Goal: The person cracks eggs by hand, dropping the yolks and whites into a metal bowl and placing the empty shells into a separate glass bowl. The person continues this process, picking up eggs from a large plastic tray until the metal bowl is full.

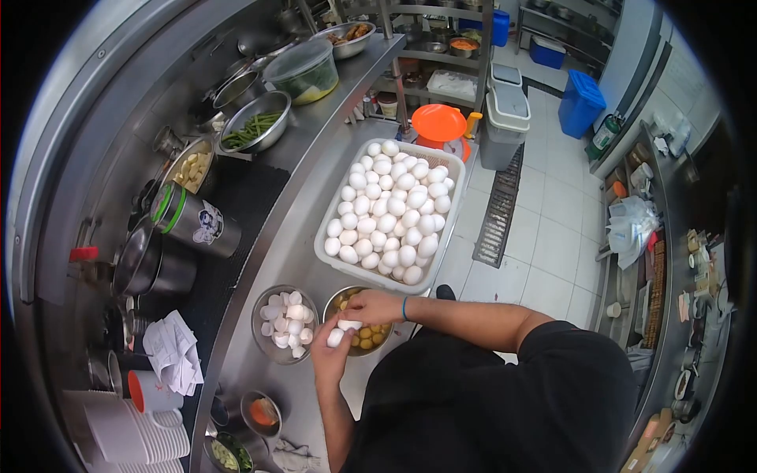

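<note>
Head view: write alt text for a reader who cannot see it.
Two hands, left hand and right hand, hold a white egg over a metal bowl of yolks on a steel counter. Beside it sit a bowl of egg whites and a tray of eggs.

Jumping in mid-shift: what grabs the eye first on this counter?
The big white tub heaped with peeled eggs dominates the steel counter's middle. Just below it, the left hand and right hand work an egg over a metal bowl of yolks, beside a bowl of egg whites.
</note>
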Available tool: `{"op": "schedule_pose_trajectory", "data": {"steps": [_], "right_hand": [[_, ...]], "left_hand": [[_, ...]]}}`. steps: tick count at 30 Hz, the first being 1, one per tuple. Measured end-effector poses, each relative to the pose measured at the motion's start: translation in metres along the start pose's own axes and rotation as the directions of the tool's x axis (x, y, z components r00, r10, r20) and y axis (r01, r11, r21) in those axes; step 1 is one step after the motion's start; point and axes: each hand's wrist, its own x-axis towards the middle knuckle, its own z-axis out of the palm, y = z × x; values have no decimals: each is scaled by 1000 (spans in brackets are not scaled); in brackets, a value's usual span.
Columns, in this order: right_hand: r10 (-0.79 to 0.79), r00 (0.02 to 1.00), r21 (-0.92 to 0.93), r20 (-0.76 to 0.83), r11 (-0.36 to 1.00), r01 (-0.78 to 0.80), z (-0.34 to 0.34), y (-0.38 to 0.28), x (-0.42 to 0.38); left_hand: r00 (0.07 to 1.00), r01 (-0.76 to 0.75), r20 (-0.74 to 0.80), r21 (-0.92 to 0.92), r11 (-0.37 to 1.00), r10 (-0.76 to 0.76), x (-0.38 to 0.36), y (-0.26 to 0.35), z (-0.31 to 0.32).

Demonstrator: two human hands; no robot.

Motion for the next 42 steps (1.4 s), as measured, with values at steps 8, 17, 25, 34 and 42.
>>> {"op": "schedule_pose_trajectory", "data": {"steps": [8,17,25,34,42], "right_hand": [[-413,898,-240,-151,897,372,15,30,4],[-346,917,-294,-200,914,280,21,13,-11],[-122,979,-270,-165,960,74,16,-22,-26],[-274,955,-400,-114,893,209,8,-10,-22],[-211,973,-796,98,570,204,-6,-18,-13]], "left_hand": [[973,189,-90,-203,961,-211,0,0,4],[966,228,-92,-150,962,-244,-1,-1,7],[957,230,-160,-101,968,-244,1,-23,21],[978,111,-170,-58,992,-119,-6,-17,18],[977,129,-192,164,978,-97,-18,-11,3]]}}
